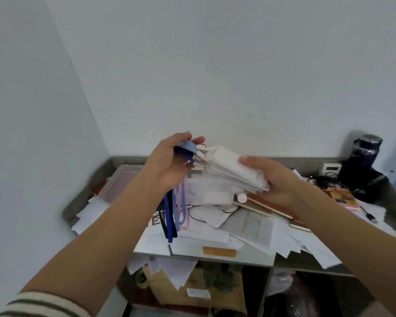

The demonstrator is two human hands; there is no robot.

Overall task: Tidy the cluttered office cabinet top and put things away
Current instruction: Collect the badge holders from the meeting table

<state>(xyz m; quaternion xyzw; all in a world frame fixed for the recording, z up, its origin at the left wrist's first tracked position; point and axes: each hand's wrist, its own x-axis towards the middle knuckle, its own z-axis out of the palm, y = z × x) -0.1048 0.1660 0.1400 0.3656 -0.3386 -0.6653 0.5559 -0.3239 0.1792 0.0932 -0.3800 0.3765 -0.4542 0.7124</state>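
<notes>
Two hands raised over the cabinet top [87, 186], left hand [169, 161] curled round the gathered lanyards [172, 216], about five hanging, blue, black, pink, right hand [270, 179] gripping one stack of white badge holders [229, 170], loose papers [249, 225] beneath, one dark flask [367, 152] far right.
</notes>
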